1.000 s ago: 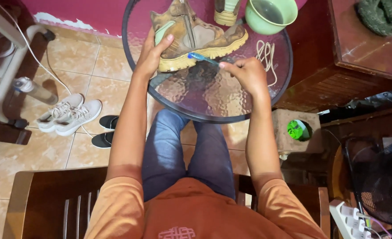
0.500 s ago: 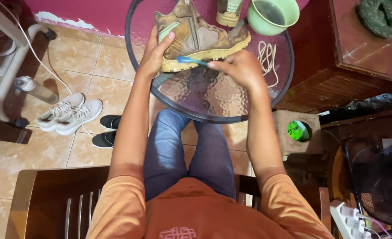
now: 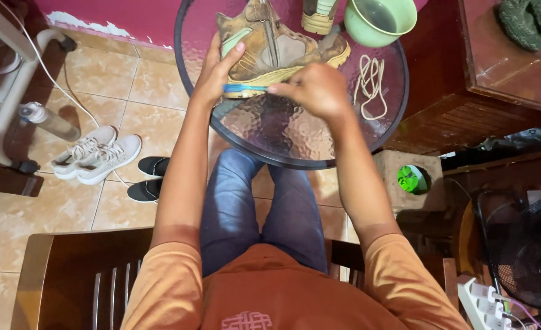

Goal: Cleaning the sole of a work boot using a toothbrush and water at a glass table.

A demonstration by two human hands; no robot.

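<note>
A dirty tan boot (image 3: 276, 46) lies on its side on a round glass table (image 3: 301, 137). My left hand (image 3: 218, 70) grips the boot's heel end and steadies it. My right hand (image 3: 316, 88) holds a blue toothbrush (image 3: 243, 88) whose head lies against the boot's sole edge near my left thumb. A second boot (image 3: 319, 15) stands at the table's far side, and loose cream laces (image 3: 371, 85) lie to the right of my right hand.
A green bowl (image 3: 380, 21) sits at the table's far right. A dark wooden cabinet (image 3: 496, 98) stands on the right. White sneakers (image 3: 96, 156) and black slippers (image 3: 148, 177) lie on the tiled floor at left. A fan (image 3: 521, 250) and power strip (image 3: 487, 302) are low right.
My right hand has slid left along the boot's sole with the toothbrush. The view has shifted closer to the table. My left hand keeps its hold on the boot.
</note>
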